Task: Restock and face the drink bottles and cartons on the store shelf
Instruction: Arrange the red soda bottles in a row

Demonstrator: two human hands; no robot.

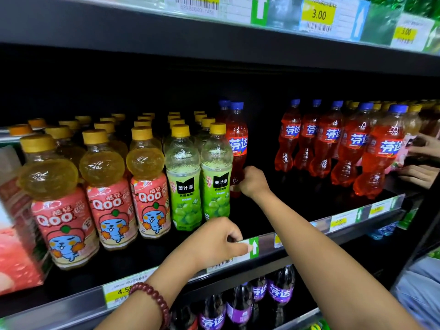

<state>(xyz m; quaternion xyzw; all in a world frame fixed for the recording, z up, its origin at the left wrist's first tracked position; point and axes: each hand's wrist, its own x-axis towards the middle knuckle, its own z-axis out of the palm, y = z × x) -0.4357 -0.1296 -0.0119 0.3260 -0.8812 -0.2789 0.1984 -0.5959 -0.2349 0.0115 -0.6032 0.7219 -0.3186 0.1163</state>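
Two hands are working the middle shelf (pixel 297 236). Your right hand (pixel 252 181) is reaching deep at the centre of the frame, its grip clamping round the lower body of a red soda bottle (pixel 238 141) standing behind the grape drink bottles (pixel 200 182); a second blue-capped bottle is standing just behind it. Your left hand (pixel 215 236) is resting at lower centre, fingers curling onto the price rail (pixel 266 241), apparently bracing.

Judgement: you are facing, drawing the set-back red soda forward into the bare stretch of shelf right of the grape drinks. The other red sodas (pixel 345 144) are standing well apart at right. Peach drink bottles (pixel 107 186) are filling the left, already fronted.

Next move is calling for a straight, upright pull to the shelf edge, label turning outward, without knocking the neighbouring grape bottle. Another person's hands (pixel 423 160) are showing at far right.
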